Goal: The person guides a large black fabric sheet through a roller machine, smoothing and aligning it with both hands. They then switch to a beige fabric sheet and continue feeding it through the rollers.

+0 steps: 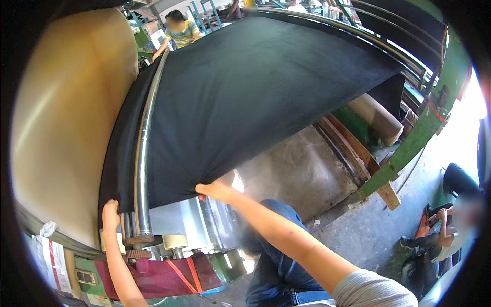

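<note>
1. Far left: a big tan drum (71,112), its smooth curved face turned toward the cloth (266,92).
2. The left hand (110,215) has its fingers curled on the black cloth's near left corner, grasping the edge between the drum and the bar (145,138).
3. The shiny bar runs away from the person, over the cloth's left part; a rusty gear (138,254) sits below its near end.
4. Under the gear hangs a maroon cover (153,281) crossed by red straps (194,273).
5. At the bar's far end, a co-worker (181,35) reaches down to it; I cannot tell that grip.
6. The cloth stretches across the middle, sloping off to the far right.
7. The right hand (212,191) pinches the cloth's near edge; creases fan out from it.
8. Right: a roll (376,120) under the cloth, then a green frame (404,156).
9. Lower right: a seated person (450,240), well apart.
</note>
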A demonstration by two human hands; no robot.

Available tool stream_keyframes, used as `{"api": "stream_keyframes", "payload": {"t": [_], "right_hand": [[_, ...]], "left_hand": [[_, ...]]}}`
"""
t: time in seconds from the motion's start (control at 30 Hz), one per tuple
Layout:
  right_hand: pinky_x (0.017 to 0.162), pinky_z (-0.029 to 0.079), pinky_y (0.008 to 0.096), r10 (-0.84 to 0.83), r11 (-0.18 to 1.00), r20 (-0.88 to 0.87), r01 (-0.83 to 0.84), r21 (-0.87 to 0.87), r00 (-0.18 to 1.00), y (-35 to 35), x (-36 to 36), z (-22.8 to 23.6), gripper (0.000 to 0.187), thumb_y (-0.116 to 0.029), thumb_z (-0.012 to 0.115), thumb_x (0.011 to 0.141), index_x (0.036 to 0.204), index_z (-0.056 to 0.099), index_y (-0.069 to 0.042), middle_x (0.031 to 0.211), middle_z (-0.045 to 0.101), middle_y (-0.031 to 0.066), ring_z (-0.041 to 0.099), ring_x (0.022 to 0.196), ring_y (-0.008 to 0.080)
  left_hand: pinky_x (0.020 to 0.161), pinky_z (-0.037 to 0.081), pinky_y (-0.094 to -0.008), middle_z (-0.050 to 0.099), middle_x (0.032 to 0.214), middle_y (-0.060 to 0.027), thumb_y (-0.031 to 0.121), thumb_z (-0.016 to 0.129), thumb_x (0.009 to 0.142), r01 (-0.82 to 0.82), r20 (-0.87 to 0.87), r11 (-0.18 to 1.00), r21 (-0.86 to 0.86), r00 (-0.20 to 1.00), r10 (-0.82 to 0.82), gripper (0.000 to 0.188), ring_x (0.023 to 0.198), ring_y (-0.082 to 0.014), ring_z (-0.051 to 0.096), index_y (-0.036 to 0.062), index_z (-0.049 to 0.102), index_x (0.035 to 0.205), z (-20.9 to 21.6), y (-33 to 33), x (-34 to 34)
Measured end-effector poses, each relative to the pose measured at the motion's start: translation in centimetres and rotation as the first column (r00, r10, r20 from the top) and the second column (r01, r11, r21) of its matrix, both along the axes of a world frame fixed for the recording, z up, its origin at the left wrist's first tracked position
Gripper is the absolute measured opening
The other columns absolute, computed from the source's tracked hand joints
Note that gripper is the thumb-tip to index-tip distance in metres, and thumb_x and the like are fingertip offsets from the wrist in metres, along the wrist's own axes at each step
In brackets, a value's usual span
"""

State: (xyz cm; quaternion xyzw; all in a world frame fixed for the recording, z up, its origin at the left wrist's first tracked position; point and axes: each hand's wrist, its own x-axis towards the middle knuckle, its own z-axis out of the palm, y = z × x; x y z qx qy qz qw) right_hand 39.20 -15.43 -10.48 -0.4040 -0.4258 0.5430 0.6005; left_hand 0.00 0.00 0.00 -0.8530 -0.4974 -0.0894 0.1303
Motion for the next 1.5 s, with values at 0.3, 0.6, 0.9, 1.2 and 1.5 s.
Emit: {"api": "stream_keyframes", "payload": {"t": [0.3,0.6,0.9,1.2,1.5], "right_hand": [[0.049,0.046,0.0294,-0.354,0.903,-0.290,0.244,-0.353,0.889,1.7,0.7,-1.0,0.020,-0.017,0.061,0.076,0.069,0.058,0.001,0.059,0.057,0.0071,0.054,0.049,0.0172],[0.056,0.050,0.0336,-0.402,0.914,-0.219,0.374,-0.160,0.889,0.9,1.0,-1.2,0.024,-0.005,0.058,0.075,0.096,0.054,0.007,0.080,0.061,0.0101,0.059,0.061,0.0192],[0.051,0.046,0.0293,-0.178,0.984,0.112,0.175,0.039,0.978,1.1,-0.6,-2.2,0.021,-0.017,0.063,0.075,0.064,0.058,0.000,0.059,0.059,0.0067,0.056,0.055,0.0138],[0.064,0.049,0.0320,-0.522,0.845,-0.561,0.476,-0.242,0.642,1.2,3.0,-0.8,0.032,-0.019,0.065,0.081,0.097,0.054,0.006,0.084,0.059,0.0094,0.057,0.060,0.0173],[0.049,0.049,0.0291,0.032,0.999,-0.282,-0.019,0.046,0.959,-0.7,-0.2,0.6,0.023,0.000,0.062,0.075,0.096,0.054,0.004,0.078,0.060,0.0094,0.058,0.053,0.0176]], "left_hand": [[0.065,0.046,-0.0469,0.056,0.081,-0.0312,-0.005,0.051,0.071,-0.240,-0.236,0.970,-0.033,0.945,0.226,0.008,0.081,-0.0451,0.059,-0.0080,0.059,0.072,-1.1,0.7,-3.0],[0.068,0.037,-0.0469,0.048,0.076,-0.0238,-0.015,0.041,0.066,0.071,0.044,0.989,0.131,0.996,-0.078,0.014,0.077,-0.0417,0.049,-0.0040,0.042,0.074,0.8,-1.6,3.0],[0.073,0.044,-0.0464,0.058,0.090,-0.0272,-0.005,0.046,0.075,-0.095,-0.161,0.995,-0.008,0.983,0.092,0.016,0.088,-0.0435,0.055,-0.0017,0.060,0.084,-2.1,2.9,-2.6],[0.093,0.037,-0.0375,0.051,0.093,-0.0194,-0.005,0.038,0.086,-0.033,0.059,0.998,0.056,0.998,0.029,0.014,0.099,-0.0362,0.050,-0.0063,0.047,0.096,-6.2,8.1,-7.5],[0.081,0.040,-0.0372,0.049,0.099,-0.0179,0.002,0.050,0.081,-0.130,-0.144,0.985,-0.110,0.983,0.114,0.028,0.085,-0.0313,0.050,-0.0011,0.044,0.109,-3.0,6.5,-6.3]]}}
